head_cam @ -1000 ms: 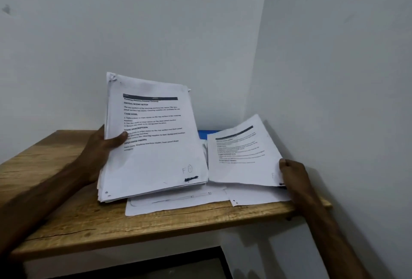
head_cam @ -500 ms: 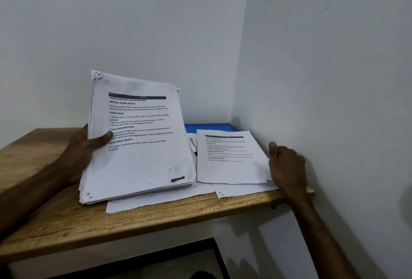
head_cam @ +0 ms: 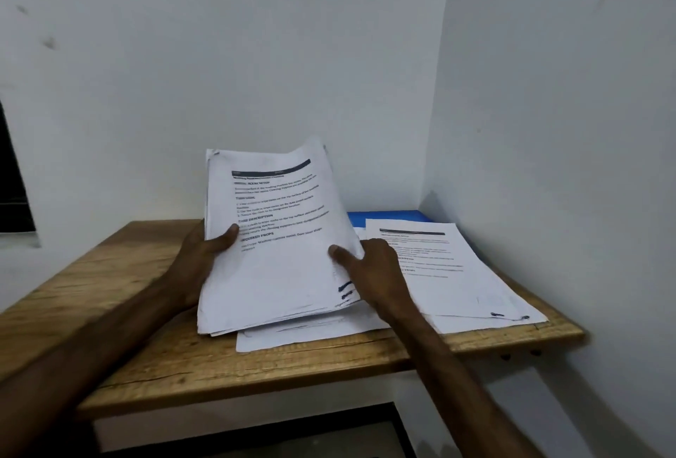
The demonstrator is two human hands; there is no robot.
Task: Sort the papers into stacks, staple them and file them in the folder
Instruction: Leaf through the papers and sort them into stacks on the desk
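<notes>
A thick sheaf of printed papers (head_cam: 278, 238) stands tilted up over the wooden table (head_cam: 153, 358). My left hand (head_cam: 199, 260) grips its left edge, thumb on the front page. My right hand (head_cam: 369, 271) pinches the sheaf's right edge, thumb on the top sheet. A small stack of printed sheets (head_cam: 446, 274) lies flat on the right part of the table. A blue folder (head_cam: 384, 217) lies at the back, mostly covered by paper. Loose sheets (head_cam: 292, 338) lie under the raised sheaf. No stapler is visible.
The table sits in a corner between two white walls, its right end against the side wall. The front edge runs across the lower frame with a dark opening (head_cam: 256, 435) beneath. A dark window edge (head_cam: 12, 183) shows at far left.
My right hand has left the small stack at the table's right end and moved left onto the right edge of the held sheaf. The sheaf has tilted slightly.
</notes>
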